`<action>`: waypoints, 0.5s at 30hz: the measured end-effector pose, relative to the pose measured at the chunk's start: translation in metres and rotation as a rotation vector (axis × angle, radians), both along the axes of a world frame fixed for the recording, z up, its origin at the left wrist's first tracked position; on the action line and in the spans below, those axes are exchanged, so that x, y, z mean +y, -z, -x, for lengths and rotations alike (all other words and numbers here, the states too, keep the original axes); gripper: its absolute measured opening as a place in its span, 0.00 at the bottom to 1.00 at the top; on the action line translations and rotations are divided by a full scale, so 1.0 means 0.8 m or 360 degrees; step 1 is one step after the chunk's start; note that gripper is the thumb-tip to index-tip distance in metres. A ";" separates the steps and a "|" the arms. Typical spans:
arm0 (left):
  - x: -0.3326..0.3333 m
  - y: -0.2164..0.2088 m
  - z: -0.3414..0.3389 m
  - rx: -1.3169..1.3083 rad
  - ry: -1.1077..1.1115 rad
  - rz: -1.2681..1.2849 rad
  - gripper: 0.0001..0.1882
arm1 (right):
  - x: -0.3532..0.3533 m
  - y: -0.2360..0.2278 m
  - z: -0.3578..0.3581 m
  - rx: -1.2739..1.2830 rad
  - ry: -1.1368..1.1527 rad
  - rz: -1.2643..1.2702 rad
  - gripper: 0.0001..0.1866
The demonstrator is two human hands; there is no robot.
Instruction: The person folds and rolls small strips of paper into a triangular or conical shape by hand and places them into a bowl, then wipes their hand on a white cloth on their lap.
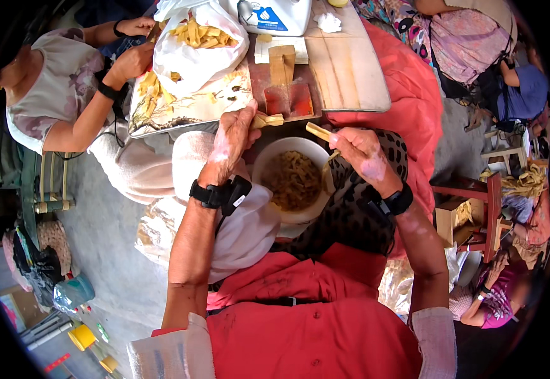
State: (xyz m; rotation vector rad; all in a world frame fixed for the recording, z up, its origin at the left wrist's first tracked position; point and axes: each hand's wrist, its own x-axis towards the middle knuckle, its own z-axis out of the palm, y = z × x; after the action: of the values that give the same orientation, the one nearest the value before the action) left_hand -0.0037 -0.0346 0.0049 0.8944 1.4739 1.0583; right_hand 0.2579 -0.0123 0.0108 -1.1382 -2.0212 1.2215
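My left hand (232, 140) is closed on a short, folded pale-yellow strip (268, 120), just over the near edge of the table. To the right, my right hand (364, 151) pinches another flat yellowish strip (318, 131). A thin stick-like piece (332, 156) hangs below the right fingers toward the bowl; I cannot tell whether the hand holds it. Under and between both hands, a white bowl (263, 165) rests at my lap, holding many brownish-yellow strips (292, 180). The exact material of the strips cannot be made out.
On the table (350, 69) stand an upright wooden block (282, 65), a small red-faced holder (289, 101), a white plastic bag (186, 69) of yellow strips and a white container (275, 16). A co-worker's hands (135, 54) work at the left. A red wooden frame (492, 215) stands right.
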 end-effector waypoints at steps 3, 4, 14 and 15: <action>-0.010 -0.012 -0.006 0.0009 0.0032 0.0092 0.30 | -0.020 -0.003 0.000 0.0179 -0.0010 0.0040 0.11; -0.013 -0.014 -0.010 -0.0037 0.0087 0.0089 0.30 | -0.030 -0.004 0.000 0.0185 0.0021 0.0077 0.11; -0.074 -0.052 -0.040 0.0666 0.0790 -0.0399 0.23 | -0.100 -0.009 -0.004 0.0324 -0.0160 -0.0105 0.05; -0.080 -0.063 -0.046 0.0583 0.0851 -0.0334 0.22 | -0.104 -0.006 -0.005 0.0306 -0.0154 -0.0067 0.06</action>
State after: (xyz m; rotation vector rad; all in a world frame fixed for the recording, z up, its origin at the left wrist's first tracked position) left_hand 0.0333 -0.0986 0.0553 1.5937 1.3093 0.6747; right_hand 0.2620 -0.0957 0.0156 -0.8761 -1.9654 1.2776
